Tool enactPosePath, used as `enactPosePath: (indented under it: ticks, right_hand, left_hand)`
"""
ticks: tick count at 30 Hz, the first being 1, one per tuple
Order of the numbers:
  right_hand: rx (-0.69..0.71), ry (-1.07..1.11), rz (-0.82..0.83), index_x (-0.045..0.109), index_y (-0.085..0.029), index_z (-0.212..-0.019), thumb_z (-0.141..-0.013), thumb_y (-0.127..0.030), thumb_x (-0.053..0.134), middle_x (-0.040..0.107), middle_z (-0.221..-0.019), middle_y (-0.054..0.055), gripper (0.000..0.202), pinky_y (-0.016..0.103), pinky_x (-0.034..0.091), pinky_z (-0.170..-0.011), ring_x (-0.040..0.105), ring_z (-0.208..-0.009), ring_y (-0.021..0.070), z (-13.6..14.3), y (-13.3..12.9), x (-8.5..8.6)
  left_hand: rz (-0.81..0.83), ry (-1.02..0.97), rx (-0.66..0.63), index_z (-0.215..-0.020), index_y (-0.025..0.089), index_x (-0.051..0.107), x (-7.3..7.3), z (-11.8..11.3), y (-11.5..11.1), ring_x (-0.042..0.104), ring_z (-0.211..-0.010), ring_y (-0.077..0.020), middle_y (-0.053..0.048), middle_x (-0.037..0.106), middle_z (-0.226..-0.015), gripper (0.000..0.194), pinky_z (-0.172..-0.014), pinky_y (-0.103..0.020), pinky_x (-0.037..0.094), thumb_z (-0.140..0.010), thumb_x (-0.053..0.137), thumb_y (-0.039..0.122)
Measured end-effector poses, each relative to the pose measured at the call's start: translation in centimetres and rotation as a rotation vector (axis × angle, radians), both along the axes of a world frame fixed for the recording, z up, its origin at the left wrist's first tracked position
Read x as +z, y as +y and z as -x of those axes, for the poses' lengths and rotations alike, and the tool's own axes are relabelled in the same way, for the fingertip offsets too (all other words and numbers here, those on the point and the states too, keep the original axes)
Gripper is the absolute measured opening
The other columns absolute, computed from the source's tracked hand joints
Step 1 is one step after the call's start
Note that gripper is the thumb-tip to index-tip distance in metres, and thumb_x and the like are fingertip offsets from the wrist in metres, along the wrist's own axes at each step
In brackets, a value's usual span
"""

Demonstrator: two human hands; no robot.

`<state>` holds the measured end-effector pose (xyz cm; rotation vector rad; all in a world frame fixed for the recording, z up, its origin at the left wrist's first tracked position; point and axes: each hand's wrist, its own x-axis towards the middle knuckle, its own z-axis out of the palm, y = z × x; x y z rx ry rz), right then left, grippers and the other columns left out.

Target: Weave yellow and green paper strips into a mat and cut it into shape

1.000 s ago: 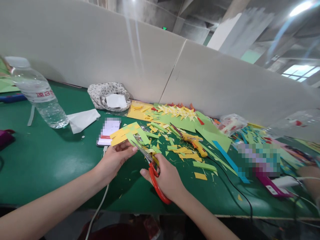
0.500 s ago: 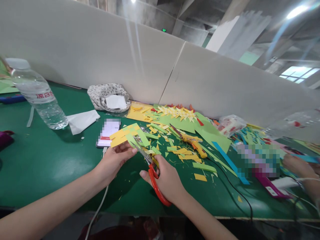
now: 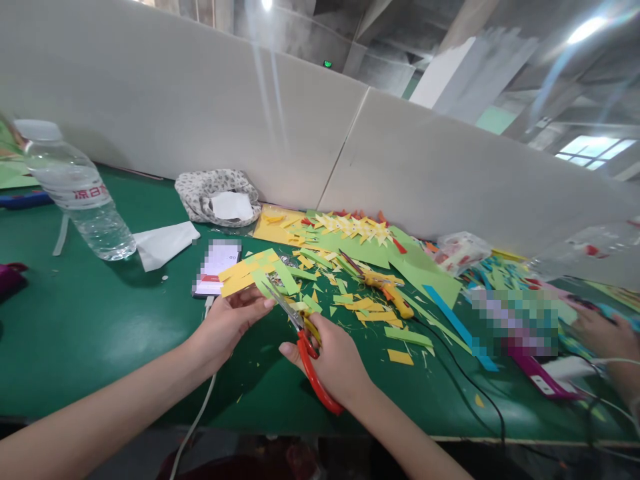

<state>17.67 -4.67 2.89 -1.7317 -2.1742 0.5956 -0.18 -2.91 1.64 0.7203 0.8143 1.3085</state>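
Note:
Between its thumb and fingers my left hand (image 3: 227,330) pinches a woven piece of yellow and green paper strips (image 3: 250,270), held above the table. My right hand (image 3: 335,357) is wrapped round scissors (image 3: 313,373) with red handles. Their blades reach up and left to the green strip ends of the woven paper, close by my left fingertips. Whether the blades touch the paper I cannot tell. Beyond the scissors lie loose yellow and green paper scraps (image 3: 370,310). A yellow glue gun (image 3: 387,287) rests among them, its cord running toward the front edge.
A water bottle (image 3: 83,193), white tissue (image 3: 165,243) and cloth pouch (image 3: 217,197) stand at the left and back. A phone (image 3: 215,263) lies behind my left hand. Spiky woven paper (image 3: 355,227) is at the back. At far right, another person's hand (image 3: 605,333) is near a purple power strip (image 3: 543,380).
My hands, the woven paper and the scissors have stayed almost in place. The other person's hand at far right has shifted slightly.

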Motion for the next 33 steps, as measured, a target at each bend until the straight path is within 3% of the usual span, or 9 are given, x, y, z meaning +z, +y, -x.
enactPosePath:
  ticks: [7,20,24,29,33]
  right_hand:
    - [0.001,-0.010,-0.031,0.040,-0.022,-0.066,-0.068,-0.065,0.056,0.045,-0.056,-0.005,0.046,0.022,0.026,-0.048,0.038,-0.051,0.0106,0.01,0.00,0.18]
    - [-0.010,0.008,-0.104,0.034,-0.022,-0.060,-0.066,-0.055,0.062,0.044,-0.057,-0.005,0.044,0.021,0.027,-0.047,0.037,-0.050,0.0095,-0.27,0.45,-0.20]
    - [-0.014,0.005,-0.122,0.034,-0.022,-0.061,-0.065,-0.054,0.062,0.044,-0.056,-0.005,0.043,0.022,0.026,-0.047,0.037,-0.049,0.0096,-0.35,0.49,-0.40]
    - [-0.017,0.006,-0.131,0.036,-0.022,-0.061,-0.066,-0.055,0.062,0.045,-0.057,-0.004,0.043,0.022,0.027,-0.047,0.039,-0.051,0.0103,-0.32,0.47,-0.36]
    - [-0.023,0.007,-0.132,0.038,-0.022,-0.062,-0.064,-0.061,0.062,0.046,-0.058,-0.004,0.046,0.022,0.029,-0.048,0.040,-0.051,0.0105,-0.26,0.43,-0.22]
  left_hand:
    - [0.016,-0.020,0.003,-0.109,0.022,0.062,0.05,-0.01,-0.02,0.064,-0.095,-0.0179,-0.004,0.072,-0.100,0.049,-0.078,-0.023,0.051,-0.063,0.077,0.016]
    - [0.035,-0.046,0.002,-0.110,0.025,0.061,0.29,-0.01,-0.09,0.063,-0.094,-0.0155,-0.001,0.071,-0.098,0.047,-0.079,-0.021,0.052,-0.067,0.073,0.010]
    - [0.104,-0.073,0.031,-0.103,0.022,0.064,0.20,0.05,0.10,0.064,-0.090,-0.0154,-0.002,0.069,-0.101,0.038,-0.076,-0.023,0.054,-0.068,0.073,0.012]
    - [0.163,-0.134,0.059,-0.092,0.019,0.066,-0.10,0.19,0.38,0.065,-0.070,-0.0116,-0.001,0.071,-0.086,0.019,-0.069,-0.025,0.056,-0.074,0.068,0.015]
    - [0.149,-0.087,0.074,-0.091,0.020,0.066,0.15,0.20,0.29,0.064,-0.069,-0.0107,0.000,0.070,-0.085,0.018,-0.067,-0.024,0.055,-0.073,0.069,0.020]
